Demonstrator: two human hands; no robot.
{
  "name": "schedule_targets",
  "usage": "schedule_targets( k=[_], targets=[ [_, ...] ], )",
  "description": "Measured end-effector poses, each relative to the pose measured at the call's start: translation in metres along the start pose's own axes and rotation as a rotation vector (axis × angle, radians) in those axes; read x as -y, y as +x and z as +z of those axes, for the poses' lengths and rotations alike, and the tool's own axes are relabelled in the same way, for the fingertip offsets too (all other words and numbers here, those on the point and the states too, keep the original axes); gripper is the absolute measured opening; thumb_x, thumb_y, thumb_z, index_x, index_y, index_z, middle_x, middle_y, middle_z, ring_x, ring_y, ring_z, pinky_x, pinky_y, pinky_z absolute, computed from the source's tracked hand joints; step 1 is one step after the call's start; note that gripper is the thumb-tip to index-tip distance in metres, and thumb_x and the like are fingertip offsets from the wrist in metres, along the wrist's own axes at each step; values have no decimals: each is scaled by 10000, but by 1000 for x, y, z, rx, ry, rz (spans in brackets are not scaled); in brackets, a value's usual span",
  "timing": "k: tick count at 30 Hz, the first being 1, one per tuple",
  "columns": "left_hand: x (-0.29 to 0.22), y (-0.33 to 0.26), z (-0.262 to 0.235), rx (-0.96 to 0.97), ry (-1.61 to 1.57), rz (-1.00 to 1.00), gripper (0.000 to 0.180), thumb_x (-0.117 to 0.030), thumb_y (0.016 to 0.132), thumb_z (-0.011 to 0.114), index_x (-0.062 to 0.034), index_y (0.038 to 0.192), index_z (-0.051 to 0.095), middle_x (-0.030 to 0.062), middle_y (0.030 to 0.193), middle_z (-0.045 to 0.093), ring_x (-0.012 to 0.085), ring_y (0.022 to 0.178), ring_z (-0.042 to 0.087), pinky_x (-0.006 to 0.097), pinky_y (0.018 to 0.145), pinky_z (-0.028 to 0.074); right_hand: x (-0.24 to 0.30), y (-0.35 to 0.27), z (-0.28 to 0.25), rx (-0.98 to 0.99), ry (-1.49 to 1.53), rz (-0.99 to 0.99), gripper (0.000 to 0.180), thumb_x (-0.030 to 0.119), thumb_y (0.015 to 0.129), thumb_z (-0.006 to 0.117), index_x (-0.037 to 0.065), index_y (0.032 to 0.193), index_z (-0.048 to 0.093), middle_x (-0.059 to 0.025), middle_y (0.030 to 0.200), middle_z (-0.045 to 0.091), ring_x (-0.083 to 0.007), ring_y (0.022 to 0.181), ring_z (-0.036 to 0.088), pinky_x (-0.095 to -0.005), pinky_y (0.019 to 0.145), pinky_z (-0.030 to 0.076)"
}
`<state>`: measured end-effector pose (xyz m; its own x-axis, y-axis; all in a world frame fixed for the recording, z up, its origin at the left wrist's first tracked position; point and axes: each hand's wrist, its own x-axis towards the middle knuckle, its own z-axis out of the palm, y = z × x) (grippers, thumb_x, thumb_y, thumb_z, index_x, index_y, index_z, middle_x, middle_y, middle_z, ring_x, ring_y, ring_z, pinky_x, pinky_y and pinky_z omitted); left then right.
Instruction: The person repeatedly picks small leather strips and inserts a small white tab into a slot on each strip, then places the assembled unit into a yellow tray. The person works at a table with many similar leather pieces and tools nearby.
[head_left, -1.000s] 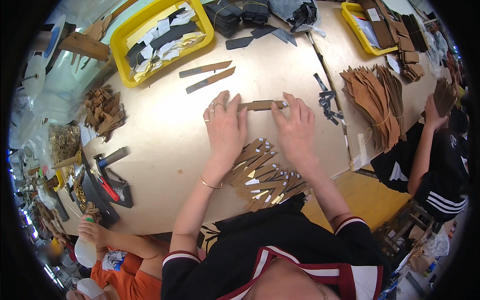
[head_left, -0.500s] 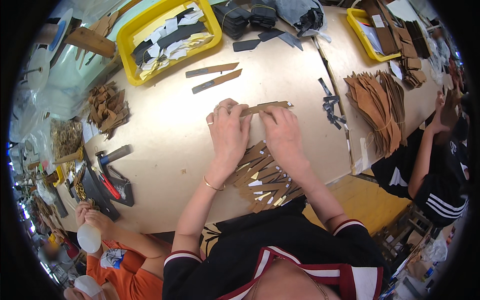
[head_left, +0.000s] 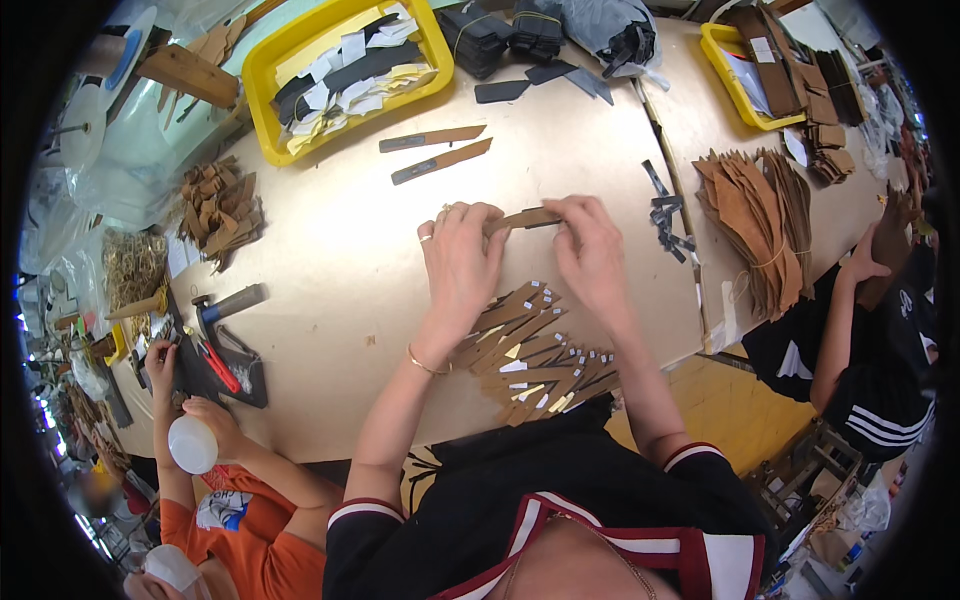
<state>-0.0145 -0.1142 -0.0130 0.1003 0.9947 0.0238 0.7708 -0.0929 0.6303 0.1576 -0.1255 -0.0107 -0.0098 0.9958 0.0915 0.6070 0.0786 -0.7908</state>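
Both hands now pinch one brown leather strip (head_left: pixel 524 218) flat on the table (head_left: pixel 330 260): left hand (head_left: pixel 462 262) clamps its left end, right hand (head_left: pixel 592 250) its right end. Since a second ago the hands have drawn closer together along the strip. Strip pile (head_left: pixel 535 355) lies just below the grip, two loose strips (head_left: pixel 440 152) above-left.
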Motion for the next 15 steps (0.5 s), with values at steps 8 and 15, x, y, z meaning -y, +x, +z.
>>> schedule_targets(
  k=[8,15],
  targets=[
    [1,2,0,25,-14,-24,149,-150,846,714,-89,976,676,58,926,642,239,945,594,406,886,360,-6,-2,-5,50,27,-18,291,-105,818,554,-4,1036,719,-155,1138,571,-279,930,611,-389,836,514],
    [-3,6,-8,98,-79,-96,141,-166,862,729,-45,933,716,62,857,677,200,878,637,368,886,421,-6,-5,2,36,-198,-148,275,-65,838,605,25,1065,732,-147,1166,565,-237,922,594,-352,818,514]
  ],
)
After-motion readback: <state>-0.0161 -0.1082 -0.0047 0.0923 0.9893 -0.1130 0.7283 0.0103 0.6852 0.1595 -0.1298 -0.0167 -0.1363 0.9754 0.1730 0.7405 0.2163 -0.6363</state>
